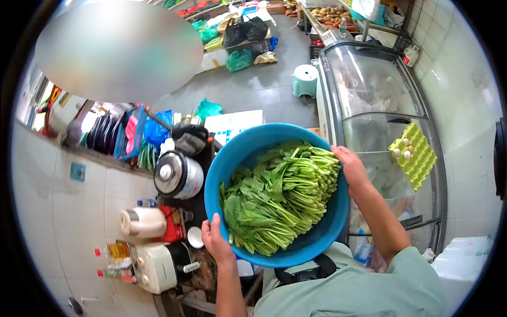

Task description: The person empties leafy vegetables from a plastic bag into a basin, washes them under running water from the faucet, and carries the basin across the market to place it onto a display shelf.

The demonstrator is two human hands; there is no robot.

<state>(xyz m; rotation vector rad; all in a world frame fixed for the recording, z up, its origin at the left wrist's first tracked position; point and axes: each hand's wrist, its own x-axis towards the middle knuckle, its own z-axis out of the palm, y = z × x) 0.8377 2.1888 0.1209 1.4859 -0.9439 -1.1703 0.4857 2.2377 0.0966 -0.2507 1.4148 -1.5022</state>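
A large round blue basin [214, 185] is held up in front of the green shirt. Leafy green vegetables [285, 198] fill much of it, their pale stems pointing mostly to the right. My left hand [217, 243] grips the basin's lower left rim, with the thumb over the edge. On the upper right rim, my right hand [350, 168] is closed in the same way. The fingers under the basin are partly hidden.
To the right stands a glass-topped freezer [364, 116] with a yellow-green egg tray [417, 156] on it. A rice cooker [182, 175], a white kettle [142, 222] and an air fryer [158, 268] are at the left. A pale stool [305, 82] stands on the floor ahead.
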